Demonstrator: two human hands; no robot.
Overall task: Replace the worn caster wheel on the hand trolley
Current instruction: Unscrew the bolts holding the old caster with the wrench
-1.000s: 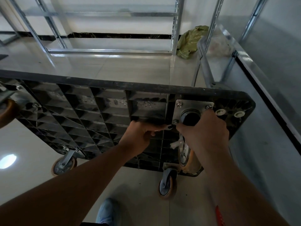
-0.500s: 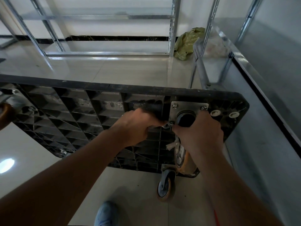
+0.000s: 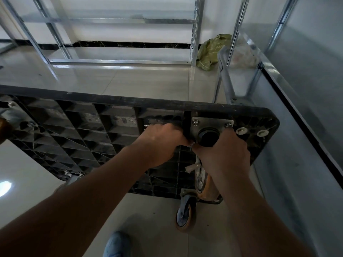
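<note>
Pale tiled floor (image 3: 144,84), bare metal shelving frames (image 3: 118,21) along the wall, a green sack (image 3: 209,51) slumped in the corner. Down at the work: left hand (image 3: 159,143) curled tight, fingertips pinching something small at the near-left corner of the caster's mounting plate (image 3: 211,123), probably a nut or bolt, too hidden to name. Now pressed right up against the plate, where a second ago sat lower, clear of that corner. Right hand (image 3: 222,154) wrapped around the caster (image 3: 202,177) below its black swivel, bracing it. Orange wheel hanging under the wrist. Trolley (image 3: 92,127) tipped on edge, ribbed black underside facing up, plate seated at its right corner, two far bolts in place. Another caster (image 3: 185,214) resting on the tile below. Reads as fastening by hand, one corner at a time; tightening or loosening, cannot tell.
</note>
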